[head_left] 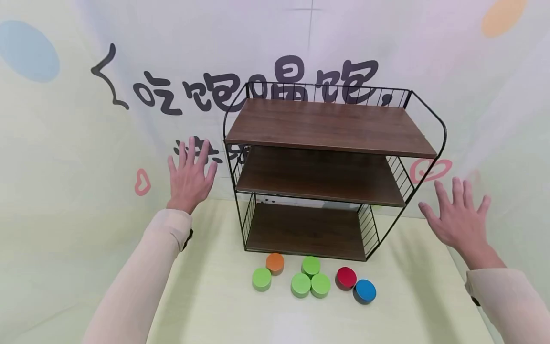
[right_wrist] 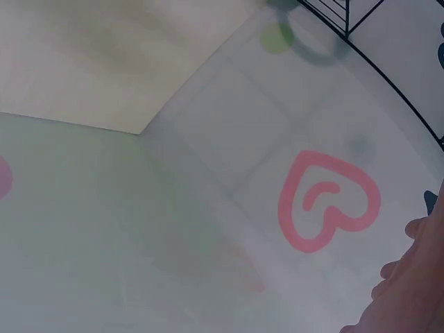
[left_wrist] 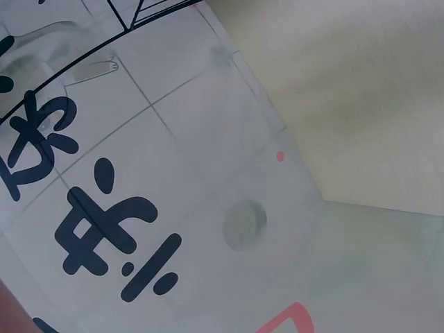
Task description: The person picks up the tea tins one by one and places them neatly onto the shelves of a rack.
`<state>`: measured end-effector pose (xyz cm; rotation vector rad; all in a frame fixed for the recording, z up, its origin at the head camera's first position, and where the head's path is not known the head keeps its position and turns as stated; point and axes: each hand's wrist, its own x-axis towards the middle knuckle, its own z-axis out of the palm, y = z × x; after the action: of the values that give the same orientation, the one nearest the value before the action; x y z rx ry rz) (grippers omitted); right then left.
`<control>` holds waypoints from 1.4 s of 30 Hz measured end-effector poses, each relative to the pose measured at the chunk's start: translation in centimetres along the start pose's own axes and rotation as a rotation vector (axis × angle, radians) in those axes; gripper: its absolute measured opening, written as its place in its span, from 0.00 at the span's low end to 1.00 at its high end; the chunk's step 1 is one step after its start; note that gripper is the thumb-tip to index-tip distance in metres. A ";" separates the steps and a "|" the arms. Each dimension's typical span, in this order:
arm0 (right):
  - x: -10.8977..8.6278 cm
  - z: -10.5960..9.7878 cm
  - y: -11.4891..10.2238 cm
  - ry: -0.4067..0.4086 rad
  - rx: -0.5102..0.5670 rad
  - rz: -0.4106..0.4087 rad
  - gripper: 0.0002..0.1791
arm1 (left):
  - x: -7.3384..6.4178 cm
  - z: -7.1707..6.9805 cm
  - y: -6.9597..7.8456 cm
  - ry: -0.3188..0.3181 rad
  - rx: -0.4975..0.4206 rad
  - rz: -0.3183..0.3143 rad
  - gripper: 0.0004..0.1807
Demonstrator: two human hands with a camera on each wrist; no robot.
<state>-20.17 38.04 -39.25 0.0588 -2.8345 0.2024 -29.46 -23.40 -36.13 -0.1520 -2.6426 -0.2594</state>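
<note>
My left hand [head_left: 189, 179] is raised to the left of a three-tier shelf rack [head_left: 331, 126], its fingers spread and holding nothing. On the rack's other side my right hand [head_left: 460, 220] is held up the same way, palm facing away. The rack has dark brown wooden boards in a black wire frame. In front of it lie small round containers: an orange one [head_left: 275, 263] touching a green one [head_left: 261, 278], a cluster of three green ones [head_left: 311, 266], and a red one [head_left: 345, 278] beside a blue one [head_left: 365, 291].
The rack stands on a pale table [head_left: 240, 315], near its back. Behind and at the sides hangs a light printed cloth [head_left: 142, 28] with black lettering and pink hearts. A dark band [head_left: 187, 239] shows at the left sleeve's cuff.
</note>
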 end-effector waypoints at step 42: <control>-8.9 7.9 -4.0 0.057 0.273 -0.126 0.36 | 2.7 -6.0 7.5 0.386 -0.645 0.277 0.32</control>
<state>-13.73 33.14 -48.79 0.2839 -2.7157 0.5518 -27.97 -17.16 -28.51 -0.6039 -2.0433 -0.9328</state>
